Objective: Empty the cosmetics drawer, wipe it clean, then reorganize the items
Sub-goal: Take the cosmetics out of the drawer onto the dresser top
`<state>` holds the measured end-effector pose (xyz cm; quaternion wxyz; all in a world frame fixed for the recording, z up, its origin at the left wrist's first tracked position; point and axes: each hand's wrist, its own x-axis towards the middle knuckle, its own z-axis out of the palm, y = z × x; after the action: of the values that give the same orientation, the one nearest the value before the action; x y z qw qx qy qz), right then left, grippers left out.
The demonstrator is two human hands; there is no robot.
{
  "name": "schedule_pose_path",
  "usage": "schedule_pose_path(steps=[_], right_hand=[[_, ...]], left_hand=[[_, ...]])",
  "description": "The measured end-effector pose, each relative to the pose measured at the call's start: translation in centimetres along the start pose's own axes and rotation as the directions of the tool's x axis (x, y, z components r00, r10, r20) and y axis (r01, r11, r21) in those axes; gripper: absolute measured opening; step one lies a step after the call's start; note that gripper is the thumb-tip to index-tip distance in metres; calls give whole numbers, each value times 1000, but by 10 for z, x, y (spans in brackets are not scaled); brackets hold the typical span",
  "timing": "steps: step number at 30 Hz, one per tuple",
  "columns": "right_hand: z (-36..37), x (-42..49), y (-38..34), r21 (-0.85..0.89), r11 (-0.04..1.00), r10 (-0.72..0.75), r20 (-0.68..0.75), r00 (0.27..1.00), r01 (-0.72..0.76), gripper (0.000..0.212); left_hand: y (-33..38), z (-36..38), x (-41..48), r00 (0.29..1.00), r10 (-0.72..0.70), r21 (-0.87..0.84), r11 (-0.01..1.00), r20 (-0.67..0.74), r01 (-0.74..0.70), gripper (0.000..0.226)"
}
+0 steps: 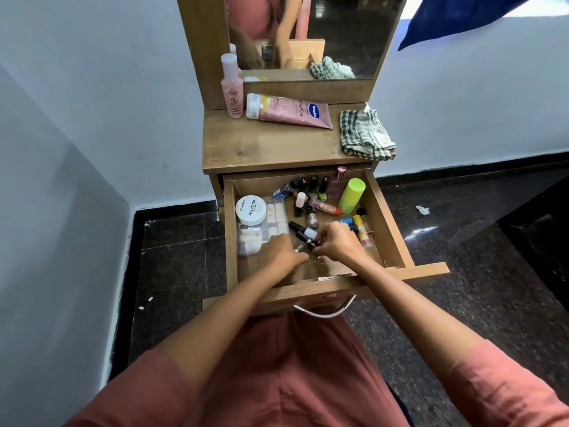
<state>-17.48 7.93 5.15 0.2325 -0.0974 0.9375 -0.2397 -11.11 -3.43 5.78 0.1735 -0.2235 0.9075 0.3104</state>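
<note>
Wooden drawer (388,217) of the little dressing table is pulled all the way out and it's still full of stuff. Both hands are down in the front middle of it, nearly touching each other. The right hand (340,245) has its fingers curled in and seems to be pinching a dark nail polish bottle (308,237) lying there. The left hand (281,254) is curled too, fingers tucked down over the small bottles right beside it, but honestly I can't tell if it actually has hold of anything since the fingers hide it.

Rest of the drawer: a white nail polish remover tub (251,211) sits on top of a clear compartment box (277,224) on the left side. A row of black-capped polish bottles (312,183) stands along the back, with a lime-green bottle (351,195) leaning at the back right. A pink lip gloss tube (324,206) lies just in front of that, and a yellow lip balm stick (358,221) is near the right wall.

Up on the tabletop (261,146) a pink Vaseline tube (292,111) lies on its side next to an upright pink bottle (231,94), both by the mirror (345,32). A checked cloth (365,134) is crumpled on the right corner.
</note>
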Motion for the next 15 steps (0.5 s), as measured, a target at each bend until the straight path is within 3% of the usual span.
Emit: schedule_pose_path(steps=[5, 9, 15], right_hand=[[-16, -3, 3, 255, 967, -33, 17, 999, 27, 27], [-30, -4, -4, 464, 882, -85, -25, 996, 87, 30], [-52, 10, -36, 531, 817, -160, -165, 973, 224, 35]], left_hand=[[-5, -21, 1, 995, 90, -146, 985, -48, -97, 19], [-1, -44, 0, 971, 179, -239, 947, -159, -214, 31], [10, -84, 8, 930, 223, -368, 871, -291, -324, 29]])
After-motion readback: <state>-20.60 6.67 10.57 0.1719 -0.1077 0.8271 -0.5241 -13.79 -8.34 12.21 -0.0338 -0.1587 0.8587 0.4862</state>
